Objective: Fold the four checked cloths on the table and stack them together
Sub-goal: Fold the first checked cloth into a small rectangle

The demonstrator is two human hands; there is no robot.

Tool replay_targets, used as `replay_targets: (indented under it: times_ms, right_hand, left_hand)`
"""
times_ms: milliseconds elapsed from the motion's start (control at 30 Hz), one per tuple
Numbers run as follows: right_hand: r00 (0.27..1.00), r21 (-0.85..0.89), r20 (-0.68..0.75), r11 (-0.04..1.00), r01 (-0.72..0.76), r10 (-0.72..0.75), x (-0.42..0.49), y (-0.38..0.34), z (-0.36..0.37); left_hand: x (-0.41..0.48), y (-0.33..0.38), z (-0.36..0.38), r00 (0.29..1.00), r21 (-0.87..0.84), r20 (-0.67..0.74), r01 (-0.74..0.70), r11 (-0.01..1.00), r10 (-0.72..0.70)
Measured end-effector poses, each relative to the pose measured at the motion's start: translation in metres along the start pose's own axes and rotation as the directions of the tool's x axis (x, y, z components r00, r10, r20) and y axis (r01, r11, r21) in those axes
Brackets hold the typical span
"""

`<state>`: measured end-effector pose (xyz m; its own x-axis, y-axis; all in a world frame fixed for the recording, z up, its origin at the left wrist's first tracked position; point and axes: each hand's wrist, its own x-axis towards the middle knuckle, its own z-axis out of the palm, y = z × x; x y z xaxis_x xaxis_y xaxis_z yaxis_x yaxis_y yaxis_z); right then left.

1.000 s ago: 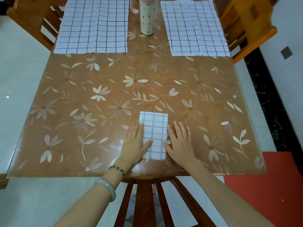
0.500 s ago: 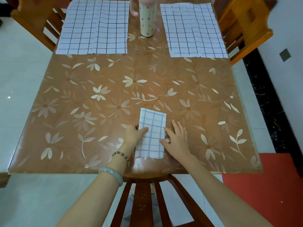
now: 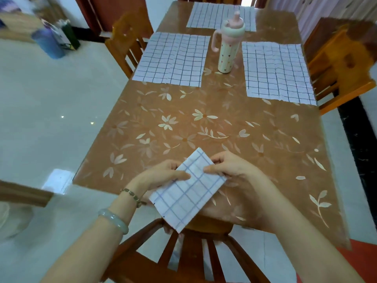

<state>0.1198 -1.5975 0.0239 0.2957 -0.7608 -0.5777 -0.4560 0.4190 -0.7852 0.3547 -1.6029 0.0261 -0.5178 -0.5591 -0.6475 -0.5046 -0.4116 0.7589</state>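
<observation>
Glossy brown counter (image 3: 204,129) with a pale flower-and-leaf pattern fills the middle of the frame. At its near edge, lower centre, sits the small folded white cloth with thin blue checks (image 3: 187,193). The cloth is turned diagonally, its lower corner hanging past the counter edge over the back of a wooden chair (image 3: 191,242). Whether it rests on the counter or is lifted off it cannot be told.

The left grip (image 3: 163,174) pinches the cloth's upper left edge, thumb on top and fingers underneath. The right grip (image 3: 230,166) pinches the upper right edge, thumb on top and fingers curled behind. The left wrist wears a bead bracelet (image 3: 132,196) and, lower on the forearm, a pale green bangle (image 3: 114,220).

Further up the frame, three larger white cloths with dark checks lie flat and unfolded: the left cloth (image 3: 171,60), the right cloth (image 3: 275,72), and the far cloth (image 3: 212,15) at the top edge. Between the left and right ones stands a cream bottle with small hearts, a pink handle and a mint lid (image 3: 228,45).

Wooden chairs stand at the left side (image 3: 126,41) and the right side (image 3: 342,64) of the counter. Pale shiny floor tiles (image 3: 51,109) fill the left of the frame, and a red mat (image 3: 363,260) shows at the lower right.
</observation>
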Motion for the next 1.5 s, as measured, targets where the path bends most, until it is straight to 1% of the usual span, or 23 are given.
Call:
replay_targets:
  times_ms: [167, 200, 233, 300, 367, 433, 500, 600, 700, 767, 833, 867, 967, 1033, 1167, 1233, 1300, 1500]
  right_hand:
    - [0.994, -0.028, -0.089, 0.997, 0.066, -0.068, 0.005, -0.044, 0.045]
    - [0.991, -0.013, -0.107, 0.997, 0.077, -0.078, 0.006, -0.052, 0.055]
    - [0.989, 0.01, -0.124, 0.997, 0.08, -0.078, 0.008, -0.061, 0.064]
    - [0.985, 0.09, -0.15, 0.992, 0.094, -0.079, 0.012, -0.074, 0.087]
    - [0.983, 0.145, -0.176, 0.986, 0.087, -0.061, 0.02, -0.085, 0.118]
    - [0.978, 0.18, -0.207, 0.981, 0.077, -0.038, 0.031, -0.099, 0.158]
    - [0.973, 0.229, -0.229, 0.97, 0.084, -0.031, 0.039, -0.114, 0.195]
    - [0.976, 0.286, -0.215, 0.954, 0.092, -0.03, 0.05, -0.148, 0.259]
    - [0.971, 0.36, -0.235, 0.923, 0.137, -0.053, 0.064, -0.18, 0.316]
    - [0.969, 0.4, -0.242, 0.906, 0.14, -0.043, 0.071, -0.199, 0.352]
    - [0.967, 0.396, -0.246, 0.905, 0.156, -0.059, 0.079, -0.216, 0.381]
    - [0.963, 0.386, -0.26, 0.908, 0.166, -0.065, 0.082, -0.222, 0.394]
    - [0.963, 0.432, -0.268, 0.89, 0.144, -0.026, 0.092, -0.239, 0.42]
    - [0.958, 0.446, -0.286, 0.885, 0.138, -0.005, 0.1, -0.248, 0.429]
    - [0.95, 0.522, -0.309, 0.843, 0.129, 0.046, 0.123, -0.268, 0.43]
    - [0.942, 0.517, -0.334, 0.841, 0.16, 0.026, 0.142, -0.277, 0.424]
    - [0.933, 0.471, -0.359, 0.864, 0.177, 0.005, 0.166, -0.286, 0.416]
    - [0.917, 0.463, -0.397, 0.856, 0.228, -0.03, 0.25, -0.327, 0.386]
  left_hand:
    - [-0.061, -0.039, -0.034, 0.996, 0.064, -0.087, 0.025, 0.998, -0.019]
    - [-0.074, -0.052, -0.043, 0.994, 0.011, -0.104, 0.026, 1.0, -0.024]
    - [-0.087, -0.065, -0.051, 0.991, -0.079, -0.128, 0.021, 0.997, -0.031]
    - [-0.112, -0.088, -0.066, 0.974, -0.269, -0.224, -0.037, 0.963, -0.025]
    - [-0.135, -0.107, -0.081, 0.929, -0.419, -0.37, -0.15, 0.896, -0.018]
    - [-0.158, -0.13, -0.099, 0.869, -0.491, -0.493, -0.232, 0.839, -0.048]
    - [-0.176, -0.15, -0.117, 0.812, -0.534, -0.575, -0.282, 0.797, -0.097]
    - [-0.211, -0.184, -0.151, 0.75, -0.598, -0.644, -0.372, 0.71, -0.15]
    - [-0.249, -0.216, -0.19, 0.718, -0.626, -0.671, -0.412, 0.662, -0.188]
    - [-0.276, -0.234, -0.215, 0.706, -0.619, -0.68, -0.408, 0.672, -0.198]
    - [-0.299, -0.247, -0.236, 0.695, -0.618, -0.69, -0.423, 0.663, -0.2]
    - [-0.309, -0.252, -0.246, 0.693, -0.624, -0.692, -0.431, 0.652, -0.204]
    - [-0.325, -0.262, -0.274, 0.701, -0.644, -0.685, -0.455, 0.615, -0.199]
    - [-0.327, -0.261, -0.293, 0.713, -0.645, -0.676, -0.453, 0.615, -0.185]
    - [-0.312, -0.257, -0.327, 0.716, -0.632, -0.677, -0.448, 0.632, -0.17]
    - [-0.301, -0.253, -0.346, 0.729, -0.631, -0.666, -0.436, 0.642, -0.16]
    - [-0.29, -0.246, -0.37, 0.742, -0.621, -0.655, -0.421, 0.662, -0.143]
    - [-0.251, -0.206, -0.462, 0.759, -0.559, -0.645, -0.39, 0.732, -0.088]
